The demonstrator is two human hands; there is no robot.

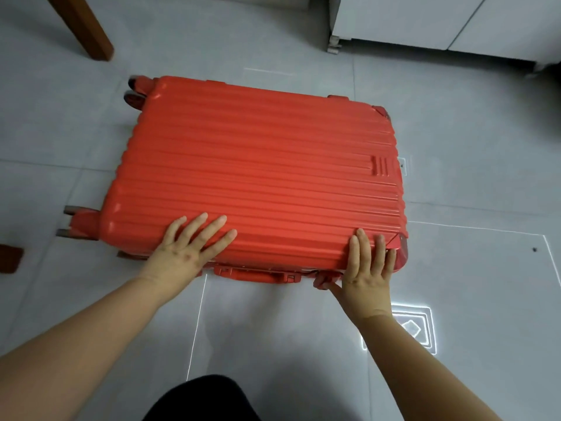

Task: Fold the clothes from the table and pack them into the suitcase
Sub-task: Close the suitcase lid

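A red ribbed hard-shell suitcase (258,165) lies flat and closed on the grey tiled floor, wheels to the left, side handle (256,273) facing me. My left hand (188,247) rests flat on the lid near its front edge, fingers spread and straight. My right hand (368,268) lies over the front right corner with straight fingers on the lid, and its thumb reaches down to a red latch (323,281) on the front side. No clothes are visible.
A brown wooden table leg (82,25) stands at the back left. A white cabinet (440,22) on small feet sits at the back right. A dark brown object (10,258) pokes in at the left edge. Dark clothing on my lap (200,399) shows at the bottom.
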